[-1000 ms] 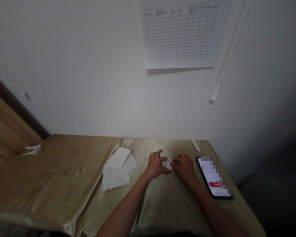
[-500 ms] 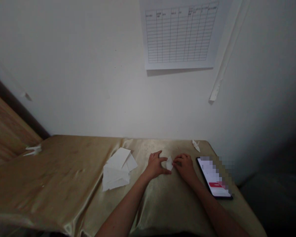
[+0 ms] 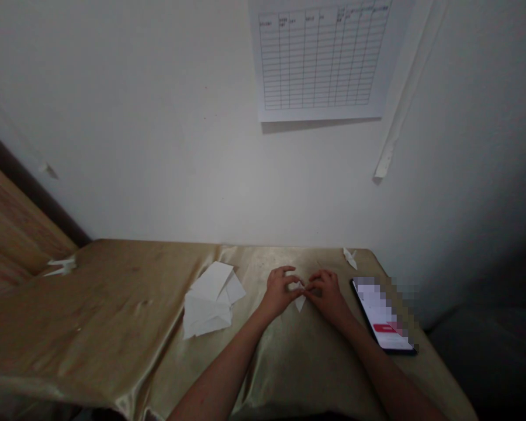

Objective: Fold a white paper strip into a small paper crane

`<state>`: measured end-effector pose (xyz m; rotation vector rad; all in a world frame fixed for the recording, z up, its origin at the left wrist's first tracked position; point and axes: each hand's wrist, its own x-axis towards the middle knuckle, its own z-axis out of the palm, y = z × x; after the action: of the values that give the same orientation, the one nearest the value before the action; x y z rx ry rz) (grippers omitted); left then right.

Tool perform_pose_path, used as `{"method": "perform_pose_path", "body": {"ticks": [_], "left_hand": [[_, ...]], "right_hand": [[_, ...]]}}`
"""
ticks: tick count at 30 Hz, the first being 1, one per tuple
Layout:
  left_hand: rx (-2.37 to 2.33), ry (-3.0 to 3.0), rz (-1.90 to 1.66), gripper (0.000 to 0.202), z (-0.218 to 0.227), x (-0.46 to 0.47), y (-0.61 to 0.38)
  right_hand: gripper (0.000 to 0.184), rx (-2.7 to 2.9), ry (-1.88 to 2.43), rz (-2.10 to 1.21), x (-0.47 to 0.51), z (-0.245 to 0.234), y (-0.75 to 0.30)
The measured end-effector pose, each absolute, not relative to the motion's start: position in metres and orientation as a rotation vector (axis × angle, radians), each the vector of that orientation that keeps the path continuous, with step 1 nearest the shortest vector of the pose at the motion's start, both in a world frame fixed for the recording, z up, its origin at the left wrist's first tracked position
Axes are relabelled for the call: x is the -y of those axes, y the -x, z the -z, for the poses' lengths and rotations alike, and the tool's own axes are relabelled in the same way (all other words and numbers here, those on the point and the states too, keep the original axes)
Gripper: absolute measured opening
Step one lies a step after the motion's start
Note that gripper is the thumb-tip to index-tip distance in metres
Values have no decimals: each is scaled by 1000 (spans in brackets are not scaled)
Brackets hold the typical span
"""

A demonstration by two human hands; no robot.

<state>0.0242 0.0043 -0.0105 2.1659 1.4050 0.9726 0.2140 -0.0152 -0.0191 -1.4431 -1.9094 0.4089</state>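
A small folded piece of white paper [image 3: 300, 302] is pinched between my two hands over the cloth-covered table. My left hand [image 3: 281, 291] has thumb and index finger closed on its left side. From the right, my right hand [image 3: 325, 290] grips the same paper with its fingertips. Fingers cover the paper's upper part; a pointed lower tip shows below them. To the left lies a loose pile of white paper sheets [image 3: 213, 301]. A small folded paper figure [image 3: 350, 258] sits by the far right edge.
A phone [image 3: 383, 318] with a lit screen lies right of my right hand. Another white paper figure [image 3: 62, 266] is at the table's left end. The gold cloth [image 3: 114, 304] is wrinkled. A printed chart [image 3: 318, 64] hangs on the wall behind.
My left thumb and fingers have moved right and closed in on the paper, near the right fingertips. The paper has turned, its point now facing down towards me.
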Motion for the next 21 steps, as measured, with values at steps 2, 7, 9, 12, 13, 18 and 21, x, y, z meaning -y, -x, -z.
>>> {"method": "perform_pose_path", "body": {"ticks": [2,7,9,12,13,18,21], "left_hand": [[-1406,-2129,-983,17,8,-5,-25],[-1403,-2016,-1084,10,11,-9,-25],[-1378,-1982,-1124,8,14,-11,-24],[-1350,-1952,-1164,3,17,-13,-24],[-1348,-1947,-1172,2,18,-13,-24],[-1359,-1968,-1171,8,17,-13,-23],[-1359,-2002,-1136,12,16,-13,-23]], "right_hand": [[10,1912,1430,-411,15,19,-214],[11,1895,1407,-425,14,20,-214],[13,1877,1385,-423,14,21,-214],[12,1852,1340,-426,13,24,-213],[12,1842,1326,-430,13,25,-213],[9,1797,1293,-462,12,29,-214],[9,1786,1291,-473,11,30,-215]]}}
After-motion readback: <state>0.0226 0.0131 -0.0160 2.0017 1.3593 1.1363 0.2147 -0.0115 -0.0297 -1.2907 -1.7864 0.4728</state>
